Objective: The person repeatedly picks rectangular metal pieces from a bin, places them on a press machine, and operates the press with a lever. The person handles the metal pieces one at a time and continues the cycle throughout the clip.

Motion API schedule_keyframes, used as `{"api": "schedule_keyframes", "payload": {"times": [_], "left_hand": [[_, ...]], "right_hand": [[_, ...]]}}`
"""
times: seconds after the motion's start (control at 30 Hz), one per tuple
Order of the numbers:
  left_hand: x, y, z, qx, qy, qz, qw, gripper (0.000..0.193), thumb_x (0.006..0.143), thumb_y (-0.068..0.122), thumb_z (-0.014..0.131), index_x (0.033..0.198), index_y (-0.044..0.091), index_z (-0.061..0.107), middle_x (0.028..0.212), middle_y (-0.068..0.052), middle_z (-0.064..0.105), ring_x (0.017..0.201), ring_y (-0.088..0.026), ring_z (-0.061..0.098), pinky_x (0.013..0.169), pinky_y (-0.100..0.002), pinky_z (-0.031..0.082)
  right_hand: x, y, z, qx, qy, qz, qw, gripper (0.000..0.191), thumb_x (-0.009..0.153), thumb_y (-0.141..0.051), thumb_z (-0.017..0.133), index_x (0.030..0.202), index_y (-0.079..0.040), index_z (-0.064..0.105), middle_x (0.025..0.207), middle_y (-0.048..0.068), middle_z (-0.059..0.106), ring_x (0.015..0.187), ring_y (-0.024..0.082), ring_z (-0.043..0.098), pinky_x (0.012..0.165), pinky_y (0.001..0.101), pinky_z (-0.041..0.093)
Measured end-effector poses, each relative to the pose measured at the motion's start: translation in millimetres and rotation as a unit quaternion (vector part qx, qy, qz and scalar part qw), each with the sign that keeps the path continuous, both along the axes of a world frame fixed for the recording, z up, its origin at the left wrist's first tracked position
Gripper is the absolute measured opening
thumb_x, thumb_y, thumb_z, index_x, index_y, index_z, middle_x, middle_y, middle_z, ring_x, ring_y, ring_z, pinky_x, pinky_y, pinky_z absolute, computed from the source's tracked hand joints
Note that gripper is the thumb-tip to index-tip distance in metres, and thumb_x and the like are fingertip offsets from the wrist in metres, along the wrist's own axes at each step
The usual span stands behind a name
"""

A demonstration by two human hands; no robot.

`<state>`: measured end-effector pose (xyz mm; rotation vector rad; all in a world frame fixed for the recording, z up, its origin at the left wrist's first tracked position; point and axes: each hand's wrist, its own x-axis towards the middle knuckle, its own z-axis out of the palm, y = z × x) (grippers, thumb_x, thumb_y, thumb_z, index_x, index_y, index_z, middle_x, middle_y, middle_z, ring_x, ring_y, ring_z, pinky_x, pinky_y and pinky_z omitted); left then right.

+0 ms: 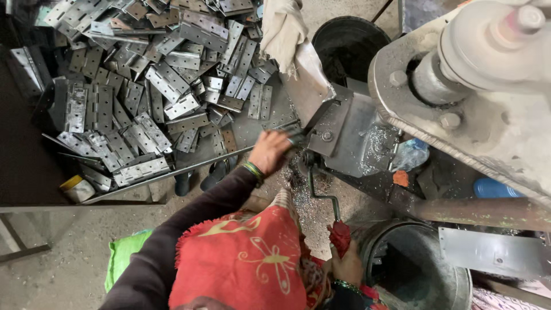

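From the 9 to the 12 o'clock part of the view, a heap of flat steel hinges (155, 86) covers the worktop (252, 133), lying loose and overlapping at every angle. Each hinge looks stiff, thin and fairly heavy for its size, with hard stamped edges and a slick, probably oily face; a pinch across the two long edges, clear of the screw holes, would likely hold best.

Near the centre, the left hand (268, 150) reaches to the machine's metal fixture (338, 135), fingers curled together around a dark piece at the fixture's edge. Whether that piece is a hinge cannot be told, since the hand hides most of it. A pale cloth (284, 31) hangs above, toward 12 o'clock.

Metal shavings (304, 201) lie below the fixture. At about 5 o'clock the right hand (345, 265) is closed on the red-wrapped grip (340, 236) of a bent crank lever (319, 192); the wrap should stop slipping on bare steel. Just right of it stands a round metal drum (425, 270), and the large grey machine body (488, 86) fills 2 o'clock.
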<state>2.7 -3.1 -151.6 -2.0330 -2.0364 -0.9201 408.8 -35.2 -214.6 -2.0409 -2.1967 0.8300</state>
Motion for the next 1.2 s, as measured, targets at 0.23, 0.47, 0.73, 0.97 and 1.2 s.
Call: {"api": "schedule_keyframes", "payload": {"times": [0.23,0.47,0.73,0.97,1.2], "left_hand": [[-43.4,31.1,25.2,-0.156,0.002,0.166,0.974,0.063,0.07,0.021,0.078,0.13,0.01,0.06,0.116,-0.008,0.067,0.123,-0.025,0.05,0.101,-0.045,0.04],[-43.5,87.0,26.5,-0.322,0.063,0.202,0.923,0.051,0.089,0.016,0.063,0.139,0.011,0.053,0.121,-0.013,0.066,0.129,-0.032,0.044,0.103,-0.055,0.035],[-54.2,86.7,27.6,-0.354,0.018,0.248,0.902,0.074,0.079,0.028,0.07,0.143,0.005,0.041,0.122,-0.016,0.062,0.128,-0.034,0.042,0.101,-0.062,0.03],[-49.4,68.6,41.9,-0.403,-0.059,0.23,0.884,0.03,0.092,0.021,0.069,0.12,0.012,0.067,0.117,-0.012,0.068,0.126,-0.029,0.054,0.114,-0.058,0.035],[-40.7,26.8,79.2,-0.254,-0.056,0.261,0.93,0.032,0.08,0.019,0.082,0.109,0.01,0.072,0.114,-0.01,0.067,0.107,-0.026,0.064,0.088,-0.043,0.059]], "right_hand": [[-7.9,3.9,6.6,-0.001,-0.028,-0.006,1.0,0.064,0.084,-0.043,0.072,0.136,-0.015,0.05,0.109,0.025,0.072,0.101,0.048,0.068,0.085,0.0553,0.053],[-5.4,4.4,-0.4,0.003,-0.016,-0.01,1.0,0.056,0.084,-0.043,0.072,0.128,-0.013,0.056,0.106,0.024,0.074,0.101,0.047,0.07,0.085,0.0541,0.054],[-4.8,3.2,-0.6,0.012,-0.021,0.002,1.0,0.058,0.083,-0.042,0.074,0.13,-0.013,0.055,0.106,0.026,0.073,0.1,0.049,0.069,0.085,0.0549,0.054],[-8.8,3.3,9.9,0.002,-0.013,-0.008,1.0,0.056,0.083,-0.039,0.076,0.127,-0.01,0.055,0.106,0.024,0.074,0.099,0.046,0.07,0.085,0.0526,0.055],[-8.6,2.4,14.1,0.005,0.021,-0.022,1.0,0.056,0.081,-0.039,0.077,0.127,-0.011,0.058,0.106,0.024,0.074,0.1,0.046,0.07,0.083,0.0529,0.054]]}}
